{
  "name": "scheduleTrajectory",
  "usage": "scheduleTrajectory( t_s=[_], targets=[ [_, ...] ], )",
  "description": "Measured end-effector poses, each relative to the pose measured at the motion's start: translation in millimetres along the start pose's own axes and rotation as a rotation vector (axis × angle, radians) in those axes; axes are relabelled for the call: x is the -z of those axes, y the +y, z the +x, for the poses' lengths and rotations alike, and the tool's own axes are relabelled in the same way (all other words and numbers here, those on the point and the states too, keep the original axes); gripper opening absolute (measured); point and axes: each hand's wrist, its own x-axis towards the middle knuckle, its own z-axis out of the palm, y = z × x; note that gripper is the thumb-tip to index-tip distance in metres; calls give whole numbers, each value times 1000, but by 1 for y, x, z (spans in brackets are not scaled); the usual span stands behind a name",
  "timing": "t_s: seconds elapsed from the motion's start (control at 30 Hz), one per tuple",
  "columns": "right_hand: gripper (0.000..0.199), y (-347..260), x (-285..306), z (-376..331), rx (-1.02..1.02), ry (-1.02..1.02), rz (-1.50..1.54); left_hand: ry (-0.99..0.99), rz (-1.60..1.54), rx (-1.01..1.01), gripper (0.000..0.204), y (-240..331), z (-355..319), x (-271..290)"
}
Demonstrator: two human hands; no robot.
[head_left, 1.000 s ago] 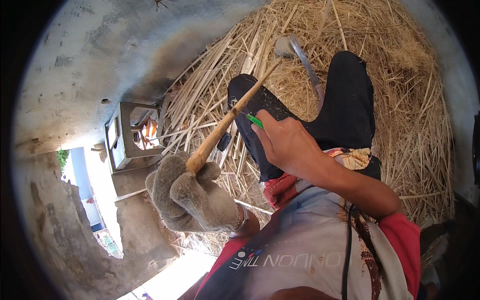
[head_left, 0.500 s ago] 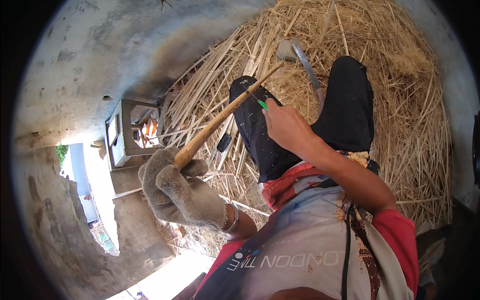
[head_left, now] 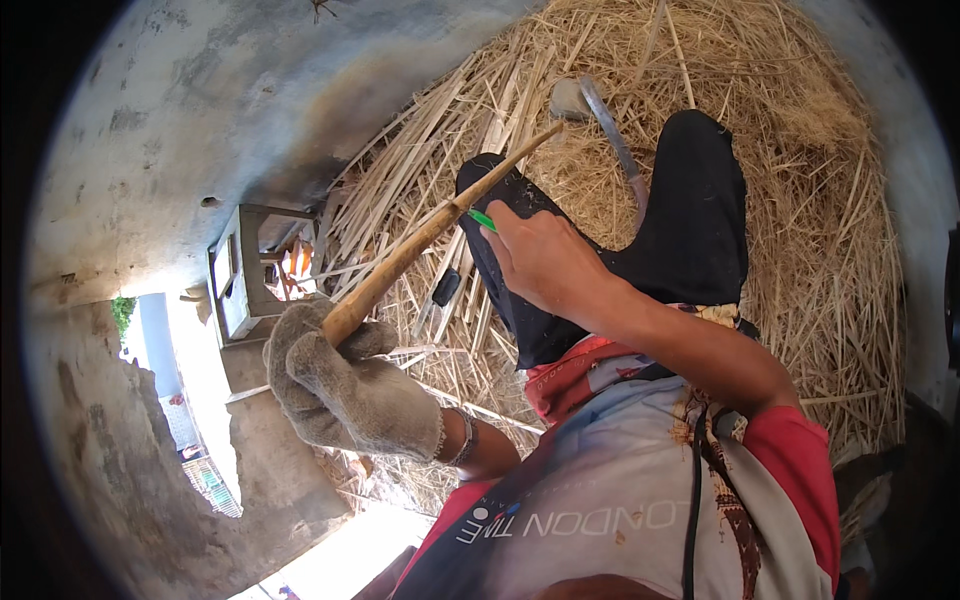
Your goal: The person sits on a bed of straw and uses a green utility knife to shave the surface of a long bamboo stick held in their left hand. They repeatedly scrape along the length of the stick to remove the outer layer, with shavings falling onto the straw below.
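A long tapered wooden stick (head_left: 400, 260) slants from my left hand up across my left knee, its thin end pointing away to the right. My left hand (head_left: 335, 385), in a thick grey-brown knitted glove, is closed round the stick's wide end. In my bare right hand (head_left: 545, 258) is a small tool with a green handle (head_left: 481, 219), held against or very close to the middle of the stick. Its working end is too small to make out. Both of my legs (head_left: 695, 215), in dark trousers, are bent under the stick.
Straw and split strips (head_left: 800, 250) cover the floor. Beyond my knees lie a long curved blade (head_left: 612, 130) and a grey stone (head_left: 568, 98). A small black object (head_left: 447, 287) rests left of my leg. A wooden frame (head_left: 245, 265) stands by the stained wall (head_left: 180, 130).
My right hand has moved left along the stick with the green-handled tool. My left hand and the stick have shifted slightly to the left and down.
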Motion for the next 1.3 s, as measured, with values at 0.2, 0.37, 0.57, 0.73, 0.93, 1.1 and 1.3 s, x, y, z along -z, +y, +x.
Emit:
scheduleTrajectory(
  t_s=[0.2, 0.37, 0.57, 0.73, 0.93, 1.1, 1.3],
  targets=[
    [20, 46, -7, 3, -179, 58, -93, -119, -22, -30, 30, 3, -6, 7],
    [19, 14, 1, -6, -54, 5, 69, -32, -3, -71, 36, 4, -16, -1],
    [18, 76, -11, 18, -127, 18, -113, 14, 59, 5, 33, -1, 0, -2],
    [19, 32, -10, 6, 11, -9, -20, 40, 71, 12, 31, -4, -2, 1],
    [17, 57, -9, 24, -88, -47, -88, 3, 67, -16, 30, -7, 7, 0],
    [17, 56, -17, 30, -107, 5, -76, 0, 42, 3, 31, -2, 8, -6],
    [17, 65, 5, 32, -62, -83, -64, 85, 197, -22, 31, -2, -1, -14]
  ],
)
